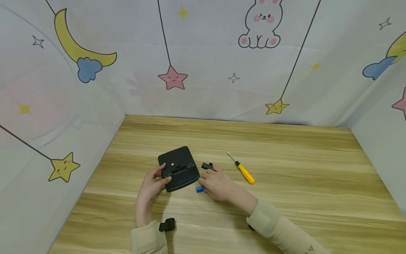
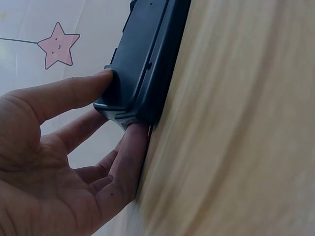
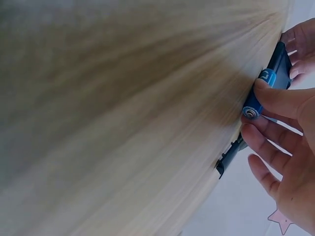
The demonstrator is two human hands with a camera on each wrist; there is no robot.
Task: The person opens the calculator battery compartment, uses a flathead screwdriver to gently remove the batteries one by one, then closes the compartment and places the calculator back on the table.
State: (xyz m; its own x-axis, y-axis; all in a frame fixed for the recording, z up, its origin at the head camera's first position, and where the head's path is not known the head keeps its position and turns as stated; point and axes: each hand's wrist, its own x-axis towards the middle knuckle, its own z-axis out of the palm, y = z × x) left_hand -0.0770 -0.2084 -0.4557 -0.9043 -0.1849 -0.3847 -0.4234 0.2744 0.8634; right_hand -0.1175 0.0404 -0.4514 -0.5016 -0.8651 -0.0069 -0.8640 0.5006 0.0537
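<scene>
Blue battery (image 1: 200, 189), seen from the head view, sits in the right hand (image 1: 219, 183), just off the near right corner of a black device (image 1: 172, 157) lying on the wooden table (image 1: 301, 151). A strip of table shows between the two. Only one end of the battery pokes out past the fingers, aimed leftward. Its long axis looks to run roughly left to right, much like the recess (image 1: 184, 173) in the device's upward face; that recess lies left of the grip and a little farther from the person. The right hand is the nearer to the battery, while the left hand (image 1: 151, 185) has the device by its left side. A small dark part (image 1: 207, 165) lies by the right fingers; whether they touch it I cannot tell. A yellow screwdriver (image 1: 245, 173) rests farther right.

From the left wrist, I see the thumb laid on the device's face and fingers set at its end and lower edge, parted just by its thickness.

From the right wrist, thumb and finger pinch the battery, closed to its width, the other fingers loosely bent. One round end faces me; the body points toward the device and the left hand beyond.
</scene>
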